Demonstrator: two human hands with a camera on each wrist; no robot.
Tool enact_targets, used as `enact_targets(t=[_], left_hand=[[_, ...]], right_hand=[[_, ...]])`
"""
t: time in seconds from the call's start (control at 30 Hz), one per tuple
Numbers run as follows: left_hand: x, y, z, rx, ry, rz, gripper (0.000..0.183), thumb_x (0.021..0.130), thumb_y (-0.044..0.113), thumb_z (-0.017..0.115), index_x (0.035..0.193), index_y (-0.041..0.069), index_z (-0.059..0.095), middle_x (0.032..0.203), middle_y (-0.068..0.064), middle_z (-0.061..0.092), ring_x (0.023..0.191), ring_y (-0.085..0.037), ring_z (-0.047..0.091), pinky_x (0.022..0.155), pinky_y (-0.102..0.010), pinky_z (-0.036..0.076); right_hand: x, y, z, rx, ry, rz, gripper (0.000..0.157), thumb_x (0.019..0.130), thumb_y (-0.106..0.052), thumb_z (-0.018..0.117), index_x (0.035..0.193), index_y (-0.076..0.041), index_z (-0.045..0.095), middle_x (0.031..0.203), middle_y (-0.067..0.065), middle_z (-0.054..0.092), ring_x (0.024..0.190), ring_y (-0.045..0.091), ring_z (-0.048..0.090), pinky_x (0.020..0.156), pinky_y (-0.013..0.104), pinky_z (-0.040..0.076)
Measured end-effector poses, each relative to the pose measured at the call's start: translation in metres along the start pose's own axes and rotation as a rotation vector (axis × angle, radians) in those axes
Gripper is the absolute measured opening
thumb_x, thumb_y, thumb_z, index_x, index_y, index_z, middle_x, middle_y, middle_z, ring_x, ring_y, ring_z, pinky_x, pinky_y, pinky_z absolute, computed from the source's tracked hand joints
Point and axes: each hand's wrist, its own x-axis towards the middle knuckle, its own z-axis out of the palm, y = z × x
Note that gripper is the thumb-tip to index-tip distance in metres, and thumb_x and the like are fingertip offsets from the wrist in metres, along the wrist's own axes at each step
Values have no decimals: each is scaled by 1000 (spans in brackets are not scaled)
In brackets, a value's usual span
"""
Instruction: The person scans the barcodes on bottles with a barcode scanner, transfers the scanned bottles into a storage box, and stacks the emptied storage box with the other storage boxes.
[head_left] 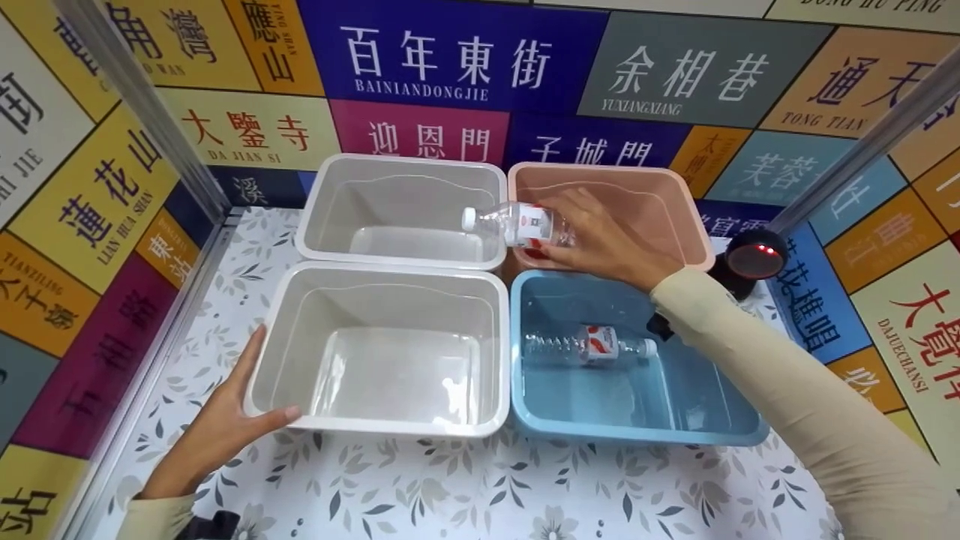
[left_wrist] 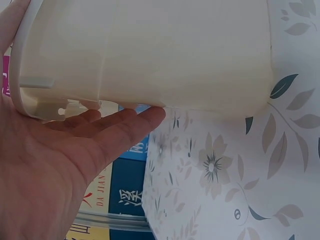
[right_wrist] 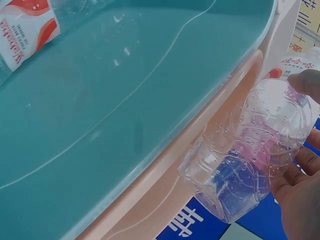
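My right hand grips a clear plastic bottle with a white cap and a red-and-white label. The bottle lies level above the inner rims of the back bins, its cap pointing left over the back grey-white bin. In the right wrist view the bottle's clear base shows, the thumb on the label side. My left hand touches the left front corner of the front grey-white bin, thumb at the rim. Its fingers extend straight along the bin's outer wall.
A second labelled bottle lies on its side inside the blue bin. Behind that stands a pink bin. At the right is a black round device with red lights. Printed panels wall in the flower-patterned table.
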Motion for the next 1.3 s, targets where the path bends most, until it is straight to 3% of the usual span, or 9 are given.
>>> enact_targets(t=[0.1, 0.47, 0.53, 0.7, 0.8, 0.93, 1.17, 1.3], left_hand=[[0, 0, 1, -14, -4, -2, 125, 94, 19, 88, 176, 43, -4, 184, -18, 5, 147, -47, 43, 116, -67, 40], [1, -1, 1, -24, -3, -6, 126, 93, 18, 88, 177, 42, -3, 184, -19, 8, 144, -46, 46, 113, -64, 44], [0, -1, 1, -21, -2, -6, 126, 93, 18, 88, 177, 43, -3, 184, -18, 8, 144, -46, 46, 112, -58, 47], [0, 0, 1, -8, 0, -8, 126, 94, 18, 89, 177, 43, -2, 184, -16, 7, 144, -44, 46, 103, -30, 50], [0, 0, 1, -10, 2, -6, 126, 94, 18, 88, 177, 43, -3, 184, -16, 5, 145, -45, 45, 109, -40, 50], [0, 0, 1, -20, 4, -6, 126, 94, 18, 88, 176, 44, -3, 184, -15, 3, 147, -47, 43, 114, -66, 42], [1, -1, -1, -20, -2, -23, 125, 93, 19, 88, 175, 49, -3, 185, -12, 1, 152, -47, 36, 118, -74, 33], [1, -1, -1, -22, -1, -32, 125, 94, 19, 88, 175, 48, -3, 185, -13, 2, 149, -47, 40, 117, -72, 36]], right_hand=[[3, -1, 3, 5, 13, -25, 56, 92, -14, 88, 140, 6, 67, 137, 24, 69, 125, 44, 58, 111, 57, 45], [10, -4, 9, -5, 9, -37, 58, 92, -16, 87, 141, 6, 66, 142, 21, 68, 128, 42, 58, 113, 56, 46], [13, -5, 9, -9, 8, -48, 58, 92, -16, 87, 141, 6, 66, 142, 21, 69, 127, 42, 59, 113, 56, 46], [21, -8, 10, -29, 25, -92, 60, 85, -11, 91, 137, 8, 68, 133, 24, 71, 119, 40, 61, 107, 53, 49], [25, -10, 13, -45, 17, -93, 59, 83, -11, 92, 135, 8, 69, 129, 23, 71, 115, 39, 61, 104, 52, 49], [30, -13, 16, -49, -11, -75, 58, 85, -13, 90, 135, 6, 68, 128, 22, 70, 115, 39, 60, 105, 52, 48], [38, -12, 22, -62, 3, -127, 51, 88, -10, 82, 132, 9, 67, 125, 25, 68, 113, 41, 60, 105, 54, 49], [44, -15, 24, -60, -9, -112, 48, 89, -8, 81, 132, 9, 67, 125, 26, 68, 114, 42, 59, 112, 55, 47]])
